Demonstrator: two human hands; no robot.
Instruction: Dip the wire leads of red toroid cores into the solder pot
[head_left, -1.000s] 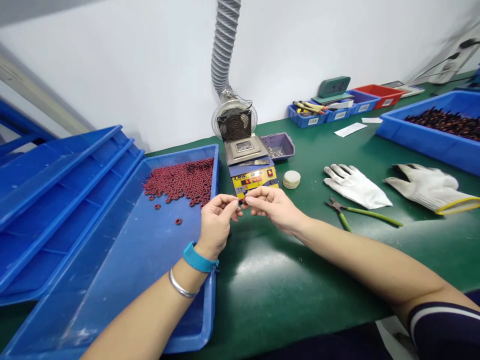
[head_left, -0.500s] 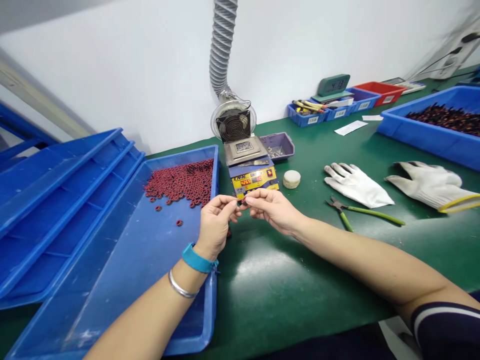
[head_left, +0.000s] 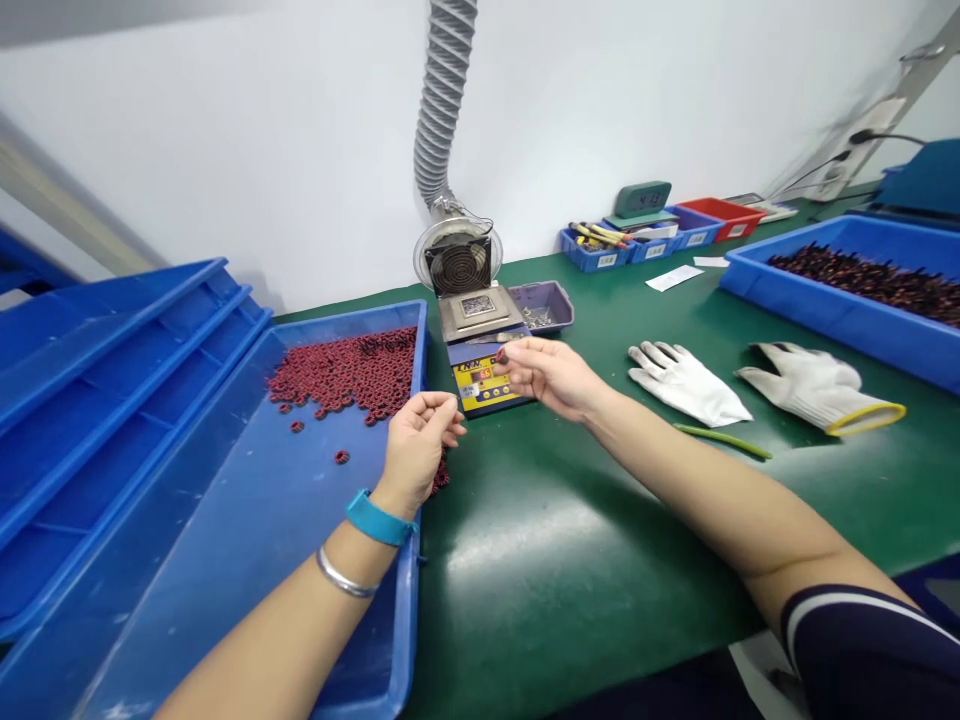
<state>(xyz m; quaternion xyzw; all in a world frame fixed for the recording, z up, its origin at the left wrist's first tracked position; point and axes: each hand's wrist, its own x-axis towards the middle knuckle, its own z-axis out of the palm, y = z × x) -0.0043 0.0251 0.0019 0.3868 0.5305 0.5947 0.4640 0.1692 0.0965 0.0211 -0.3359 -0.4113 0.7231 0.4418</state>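
Observation:
My right hand (head_left: 553, 376) pinches a small red-and-black ring coil (head_left: 502, 354) between thumb and fingertips, in front of the solder pot (head_left: 487, 375). That pot has a yellow-and-blue front with a lit display and a square metal basin on top. Lower and to the left, my left hand (head_left: 421, 440) is closed in a pinch above the right rim of the blue tray (head_left: 247, 530). Whether anything sits between its fingertips cannot be made out. Many red ring coils (head_left: 345, 375) lie heaped at the tray's far end, and some more show beside my left wrist.
A fume hose (head_left: 445, 110) hangs behind the pot, beside a grey-purple bin (head_left: 551, 305). White gloves (head_left: 690, 385) and a green-handled tool (head_left: 724, 442), partly behind my right forearm, lie rightward. Another blue tray (head_left: 840, 310) of dark parts stands far right; stacked blue trays (head_left: 112, 400) stand left.
My hands have come apart. The right one has moved up and forward toward the pot with the coil, while the left stays near the tray rim. The view has shifted slightly.

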